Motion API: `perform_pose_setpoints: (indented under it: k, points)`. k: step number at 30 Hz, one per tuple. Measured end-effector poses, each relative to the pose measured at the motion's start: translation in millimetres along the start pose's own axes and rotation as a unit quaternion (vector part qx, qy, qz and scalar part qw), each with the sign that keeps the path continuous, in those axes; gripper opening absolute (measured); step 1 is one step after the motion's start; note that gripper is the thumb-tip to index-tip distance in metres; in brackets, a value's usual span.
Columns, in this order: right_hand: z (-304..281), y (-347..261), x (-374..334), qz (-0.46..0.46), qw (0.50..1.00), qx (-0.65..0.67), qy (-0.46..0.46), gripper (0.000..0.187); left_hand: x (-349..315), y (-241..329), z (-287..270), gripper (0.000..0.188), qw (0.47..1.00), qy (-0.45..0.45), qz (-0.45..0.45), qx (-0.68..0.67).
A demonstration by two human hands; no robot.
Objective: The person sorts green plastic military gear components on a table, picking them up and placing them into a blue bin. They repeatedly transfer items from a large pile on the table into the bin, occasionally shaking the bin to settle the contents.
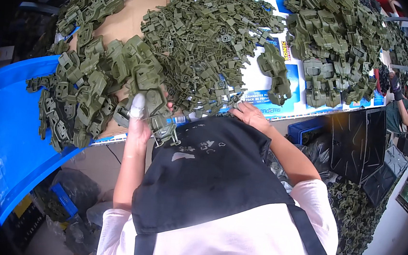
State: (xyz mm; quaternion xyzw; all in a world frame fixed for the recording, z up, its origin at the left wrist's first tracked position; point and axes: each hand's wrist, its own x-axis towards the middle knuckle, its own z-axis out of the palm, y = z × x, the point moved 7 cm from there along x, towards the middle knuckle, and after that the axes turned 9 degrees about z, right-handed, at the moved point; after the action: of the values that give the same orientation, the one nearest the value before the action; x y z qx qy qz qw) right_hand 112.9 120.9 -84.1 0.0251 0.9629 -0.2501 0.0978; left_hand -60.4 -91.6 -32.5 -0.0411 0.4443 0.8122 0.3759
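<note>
"Cardboard point(126, 21) covers the left of that bench, and a blue-and-white printed sheet point(293, 82) lies towards the right. What's piled on it all?"

"Olive-green plastic, mostly. One wide heap of small parts point(201, 44) fills the middle, bigger moulded shells point(79, 80) lie jumbled on the left beside a blue panel point(10, 96), and a pile of larger pieces point(327, 46) sits on the right."

"And the person in the black apron point(210, 171), up against the edge?"

"See the left hand point(139, 124)? It's closed around a green shell point(153, 99), thumb on top in a white covering point(138, 106), fingertips showing on the far side. They've got it by the near edge, between the jumble and the small parts."

"Something frame-like sits just below it."

"Yes, a paler green frame point(167, 131), right beside the apron. Whether it's joined to the shell, I can't tell."

"What about the right hand point(252, 116)?"

"Fingers bent, at the near edge of the small parts. Whether it grips one, I can't tell from here."

"A green clump point(274, 73) lies on the sheet, just beyond that hand."

"And black crates point(357, 146) stand below, near a co-worker's arm point(407, 114)."
</note>
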Motion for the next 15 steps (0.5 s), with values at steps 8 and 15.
perform_pose_setpoints:
  k: [8,15]
  points:
    - [-36.2,-9.8,-17.3,0.175,0.768,0.613,-0.071,0.018,6.8,10.8,30.0,0.057,0.987,-0.070,0.019,0.143]
    - [-81.1,-48.6,-11.9,0.079,0.943,0.322,0.016,0.022,9.2,-8.9,46.4,0.054,0.952,-0.169,-0.077,0.244]
